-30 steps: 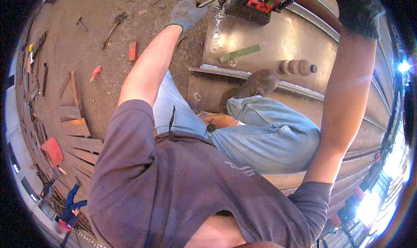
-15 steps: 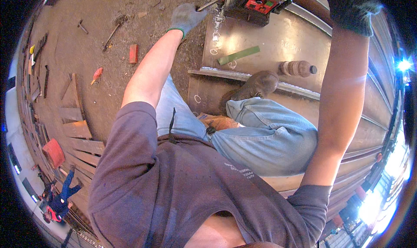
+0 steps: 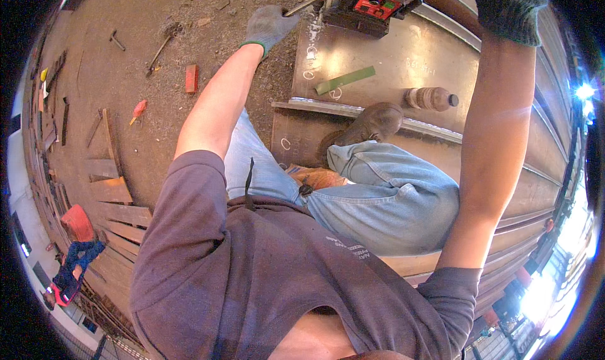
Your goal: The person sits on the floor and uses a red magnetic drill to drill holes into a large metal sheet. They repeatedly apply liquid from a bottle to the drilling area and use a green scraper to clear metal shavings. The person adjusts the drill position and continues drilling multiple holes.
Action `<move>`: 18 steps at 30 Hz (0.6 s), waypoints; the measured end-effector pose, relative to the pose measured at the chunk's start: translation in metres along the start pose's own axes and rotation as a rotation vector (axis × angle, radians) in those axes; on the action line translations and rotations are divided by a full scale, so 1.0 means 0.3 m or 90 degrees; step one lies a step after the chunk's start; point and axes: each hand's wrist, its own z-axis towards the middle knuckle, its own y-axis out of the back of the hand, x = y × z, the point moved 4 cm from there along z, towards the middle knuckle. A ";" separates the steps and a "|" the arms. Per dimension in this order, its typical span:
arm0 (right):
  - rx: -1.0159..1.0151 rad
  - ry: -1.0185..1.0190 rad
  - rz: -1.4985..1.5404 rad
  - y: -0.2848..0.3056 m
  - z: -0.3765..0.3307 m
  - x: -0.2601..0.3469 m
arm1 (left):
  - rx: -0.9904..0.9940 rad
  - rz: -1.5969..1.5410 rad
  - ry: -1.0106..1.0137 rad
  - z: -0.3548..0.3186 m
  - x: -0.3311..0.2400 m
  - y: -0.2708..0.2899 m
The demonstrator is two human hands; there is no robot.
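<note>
My left hand [image 3: 271, 27], in a grey work glove, is closed on the end of a metal bar lever [image 3: 309, 5]. That lever runs to a red-and-black machine [image 3: 377, 5], which looks like a magnetic drill, standing on a steel plate [image 3: 403, 57]. The picture's upper rim cuts the machine off. White chalk rings mark the plate's left edge just below it. Raised at the upper right is my right hand [image 3: 515, 13], in a dark glove. Its fingers are lost in shadow and beyond the rim, so any hold is hidden.
On the steel lie a green strip [image 3: 345, 80] and a plastic bottle [image 3: 432, 99], beside my boot [image 3: 372, 124]. A hammer [image 3: 117, 40], a red block [image 3: 191, 78] and metal strips [image 3: 120, 212] are on the ground at left. Another person [image 3: 69, 275] bends at far left.
The person at far left has moved and bent toward the red object there. My right hand has shifted slightly; my left hand stays on the lever.
</note>
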 end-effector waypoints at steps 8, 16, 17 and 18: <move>0.003 -0.010 -0.015 0.004 0.009 0.002 | 0.029 -0.046 -0.011 0.001 0.007 0.001; 0.004 -0.009 0.000 -0.016 0.024 -0.026 | -0.011 -0.005 0.017 -0.022 0.038 0.018; 0.004 -0.008 0.000 -0.015 0.025 -0.022 | -0.030 -0.003 0.012 -0.021 0.042 0.017; 0.005 -0.008 -0.002 -0.014 0.025 -0.021 | -0.022 0.003 0.011 -0.023 0.038 0.019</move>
